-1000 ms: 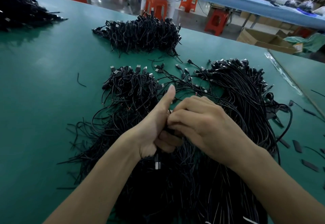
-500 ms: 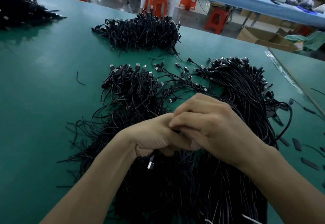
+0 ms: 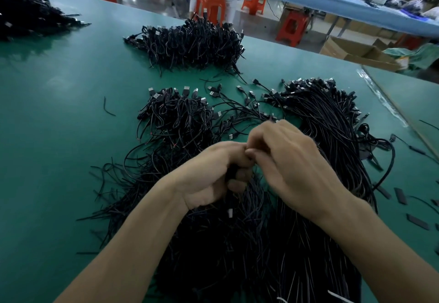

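Green table [image 3: 59, 136] — left hand [image 3: 209, 179], right hand [image 3: 292, 167] curled round cables [image 3: 232, 172].

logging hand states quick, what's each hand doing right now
Left hand: grips a bunch of black cables.
Right hand: fingers curled at the left thumb; what it pinches cannot be told.

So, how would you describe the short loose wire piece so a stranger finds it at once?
Start at the green table, then find the small cable pile ahead of the left hand. Left of it lies one short curved black wire piece, alone, touching no pile.
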A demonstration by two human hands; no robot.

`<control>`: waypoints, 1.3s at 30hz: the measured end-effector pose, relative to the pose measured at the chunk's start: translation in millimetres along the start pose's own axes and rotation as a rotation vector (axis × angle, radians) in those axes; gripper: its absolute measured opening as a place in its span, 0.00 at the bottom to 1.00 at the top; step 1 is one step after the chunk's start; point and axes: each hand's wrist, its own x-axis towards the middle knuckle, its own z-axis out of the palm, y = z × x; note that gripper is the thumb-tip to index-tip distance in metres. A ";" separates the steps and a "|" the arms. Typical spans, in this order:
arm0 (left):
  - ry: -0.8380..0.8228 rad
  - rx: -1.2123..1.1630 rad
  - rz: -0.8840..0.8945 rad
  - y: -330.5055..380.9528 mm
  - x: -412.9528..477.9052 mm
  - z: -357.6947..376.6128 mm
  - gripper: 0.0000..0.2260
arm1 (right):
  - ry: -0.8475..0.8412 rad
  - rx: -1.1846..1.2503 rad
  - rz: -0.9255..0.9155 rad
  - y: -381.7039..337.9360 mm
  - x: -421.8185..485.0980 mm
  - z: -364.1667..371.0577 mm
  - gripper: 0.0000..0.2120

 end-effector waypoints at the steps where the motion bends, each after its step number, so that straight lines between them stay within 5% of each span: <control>1: 0.020 -0.056 0.027 0.3 1.1 1.3 0.12 | 0.064 0.030 0.056 -1.0 -0.3 3.2 0.07; 7: 0.080 0.006 0.296 0.5 2.6 -0.3 0.09 | 0.441 0.448 0.316 -11.5 1.8 16.3 0.12; 13: 0.590 0.883 0.691 -0.9 2.9 -2.4 0.11 | 0.513 0.974 0.593 -15.3 8.1 23.2 0.11; 15: 0.678 0.889 0.736 -1.1 1.1 -5.2 0.13 | 0.480 1.181 0.652 -18.4 9.0 24.2 0.11; 19: 0.594 0.705 0.710 1.0 -0.6 -7.2 0.11 | 0.405 1.455 0.754 -15.9 9.6 21.5 0.08; 27: 0.311 0.311 0.700 5.5 -1.3 -2.8 0.09 | 0.228 1.487 0.795 -5.7 6.0 20.8 0.11; 31: 0.235 0.405 0.726 3.7 -4.0 0.4 0.15 | 0.224 1.503 0.819 -1.4 4.0 22.6 0.11; 34: 0.214 0.539 0.738 5.4 -8.6 0.6 0.10 | 0.253 1.466 0.868 2.3 4.1 20.1 0.10; 39: 0.387 0.796 0.684 -2.4 -3.8 1.5 0.08 | 0.407 1.339 0.846 7.1 4.1 17.9 0.14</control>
